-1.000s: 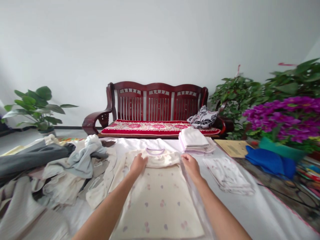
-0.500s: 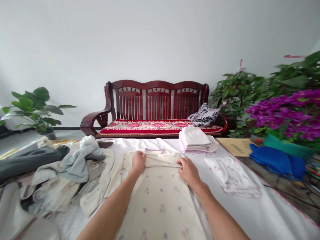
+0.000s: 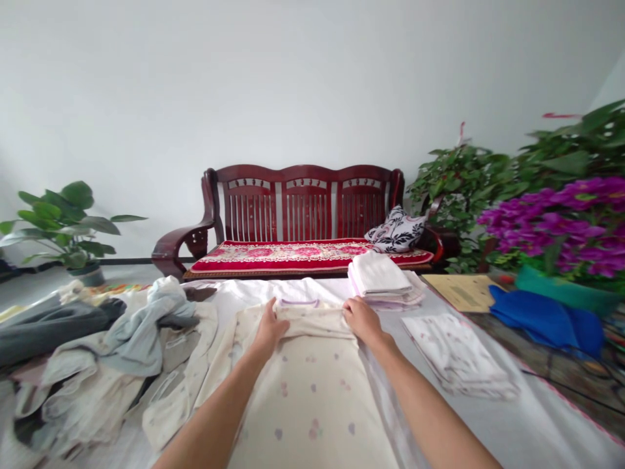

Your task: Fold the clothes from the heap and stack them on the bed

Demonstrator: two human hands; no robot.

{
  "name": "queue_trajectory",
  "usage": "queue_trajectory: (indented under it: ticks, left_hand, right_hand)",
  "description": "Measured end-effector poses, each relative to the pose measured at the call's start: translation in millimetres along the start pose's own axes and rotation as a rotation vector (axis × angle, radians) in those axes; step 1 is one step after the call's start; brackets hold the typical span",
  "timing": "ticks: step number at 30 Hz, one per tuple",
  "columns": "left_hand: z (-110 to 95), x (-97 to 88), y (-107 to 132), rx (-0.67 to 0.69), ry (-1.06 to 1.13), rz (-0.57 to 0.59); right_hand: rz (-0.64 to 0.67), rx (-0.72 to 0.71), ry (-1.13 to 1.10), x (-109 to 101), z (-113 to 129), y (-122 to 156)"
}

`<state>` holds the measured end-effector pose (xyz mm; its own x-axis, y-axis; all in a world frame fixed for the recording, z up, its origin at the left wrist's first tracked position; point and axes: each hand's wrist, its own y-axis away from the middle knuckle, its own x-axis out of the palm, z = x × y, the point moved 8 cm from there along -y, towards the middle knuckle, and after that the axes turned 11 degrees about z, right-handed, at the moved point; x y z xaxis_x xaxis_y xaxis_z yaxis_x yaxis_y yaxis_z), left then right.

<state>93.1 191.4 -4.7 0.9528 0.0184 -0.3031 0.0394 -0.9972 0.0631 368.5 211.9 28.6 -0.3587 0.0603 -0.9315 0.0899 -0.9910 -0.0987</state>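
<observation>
A cream long-sleeved top (image 3: 312,391) with small pink and grey heart-like prints lies spread in front of me, its lilac-trimmed neckline at the far end. Just below the neckline a band of its cloth is bunched or folded across. My left hand (image 3: 270,329) rests on the left shoulder of the top, thumb and forefinger apart. On the right shoulder, my right hand (image 3: 364,319) has its fingers closed on the fabric. Part of the right sleeve side is hidden by my right arm.
A heap of loose clothes (image 3: 141,339) lies to the left. At the back right is a stack of folded white clothes (image 3: 381,273), with a folded printed garment (image 3: 459,352) nearer. Beyond the white sheet (image 3: 488,430) are a blue cloth (image 3: 544,319), purple flowers (image 3: 561,215) and a wooden bench (image 3: 303,195).
My left hand has loosened, its thumb and forefinger now apart. My right hand has moved slightly outward to the top's shoulder edge. The view has shifted a little.
</observation>
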Motion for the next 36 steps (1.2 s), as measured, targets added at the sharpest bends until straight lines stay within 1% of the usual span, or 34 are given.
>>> queue_trajectory:
  ticks: [2,4,5,6,7,8,9,10,12,14,15,17,19,21,25,29,32,34,36]
  left_hand:
    - [1.6,-1.7,-2.1,-0.023,-0.014,0.024]
    - [-2.8,-8.2,-1.6,-0.02,-0.163,-0.018]
    - [-10.0,-12.0,0.4,0.026,-0.267,-0.063]
    - [-20.6,-14.3,4.2,0.108,-0.376,-0.114]
    - [-32.6,-13.8,9.6,0.211,-0.476,-0.155]
    - [-43.6,-9.9,16.0,0.318,-0.559,-0.17]
    - [-51.8,-2.7,22.1,0.413,-0.625,-0.149]
    - [-56.3,6.8,27.3,0.484,-0.679,-0.092]
    - [-55.9,28.6,35.5,0.567,-0.781,0.078]
    - [-46.4,44.8,41.6,0.582,-0.9,0.214]
    - [-40.1,48.6,43.3,0.567,-0.959,0.249]
    - [-27.6,49.9,44.9,0.517,-1.05,0.289]
    - [-19.3,47.0,46.2,0.486,-1.093,0.312]
    - [-15.3,43.2,47.7,0.474,-1.112,0.318]
    - [-10.9,35.6,48.5,0.427,-1.14,0.271]
    - [-9.0,28.7,50.5,0.408,-1.134,0.195]
    - [-12.6,23.4,53.8,0.437,-1.118,0.154]
    - [-18.3,23.4,57.3,0.497,-1.11,0.162]
    - [-25.0,27.0,61.6,0.577,-1.094,0.205]
  right_hand:
    - [-0.032,0.033,0.019,-0.7,-3.8,-1.4]
    - [-0.054,0.041,0.038,-2.3,-3.3,0.6]
    - [-0.061,0.037,0.048,-3.4,-0.5,2.7]
    - [-0.068,0.03,0.057,-4.7,4.0,5.6]
    - [-0.073,0.008,0.066,-5.9,10.9,9.1]
    - [-0.077,-0.03,0.079,-6.7,20.3,13.1]
    - [-0.077,-0.076,0.097,-6.5,30.9,17.5]
    - [-0.066,-0.124,0.12,-4.7,41.6,22.2]
    - [-0.007,-0.207,0.176,4.5,59.1,31.7]
    - [0.093,-0.232,0.221,19.0,64.5,39.6]
    - [0.141,-0.229,0.234,25.9,62.9,42.8]
    - [0.2,-0.206,0.246,35.4,54.5,47.3]
    - [0.216,-0.169,0.242,38.5,43.7,48.9]
    - [0.219,-0.139,0.229,38.3,36.0,48.8]
    - [0.234,-0.1,0.21,38.6,30.3,47.4]
    - [0.21,-0.109,0.191,41.5,27.8,46.1]
    - [0.17,-0.103,0.188,40.0,23.9,45.3]
    - [0.106,-0.099,0.18,32.2,23.2,46.1]
    - [0.008,-0.133,0.152,19.0,27.5,49.4]
